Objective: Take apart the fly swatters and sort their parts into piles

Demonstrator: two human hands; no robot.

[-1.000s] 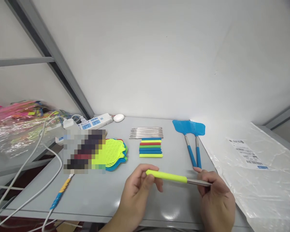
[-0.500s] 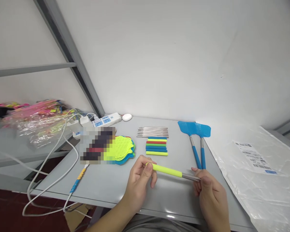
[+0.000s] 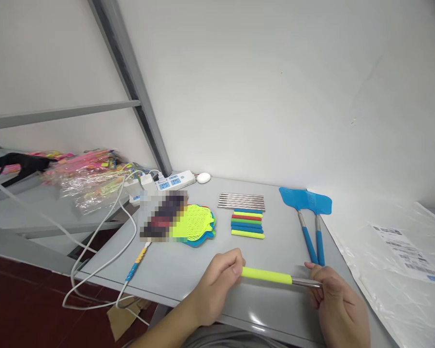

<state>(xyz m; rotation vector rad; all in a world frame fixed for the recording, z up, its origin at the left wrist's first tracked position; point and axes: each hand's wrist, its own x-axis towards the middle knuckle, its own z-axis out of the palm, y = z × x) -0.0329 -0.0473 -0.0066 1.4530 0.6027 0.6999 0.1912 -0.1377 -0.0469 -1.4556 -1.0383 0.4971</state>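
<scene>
My left hand point(image 3: 217, 287) is closed around the outer end of a yellow-green handle sleeve point(image 3: 266, 275). A telescopic-looking metal rod point(image 3: 306, 282) comes out of the sleeve's other end, and my right hand point(image 3: 342, 307) pinches it there. Sleeve and rod lie nearly level above the near part of the table. Just beyond my right hand lie two blue fly swatters point(image 3: 310, 237) with blue grips. Further back are a row of several coloured sleeves point(image 3: 247, 223) and several bare metal rods point(image 3: 241, 201). A stack of fly swatter heads point(image 3: 195, 223), yellow on top, lies to the left.
A power strip point(image 3: 176, 180) and a white oval object point(image 3: 203, 178) stand at the back of the grey table point(image 3: 188, 266). White cables point(image 3: 132, 217) hang over the left edge. A white plastic package point(image 3: 377, 241) covers the right side. Plastic-wrapped goods point(image 3: 90, 174) lie on the left shelf.
My left hand's fingers have closed from a loose pinch into a fist around the sleeve end. My right hand keeps its hold on the rod. The view has shifted left.
</scene>
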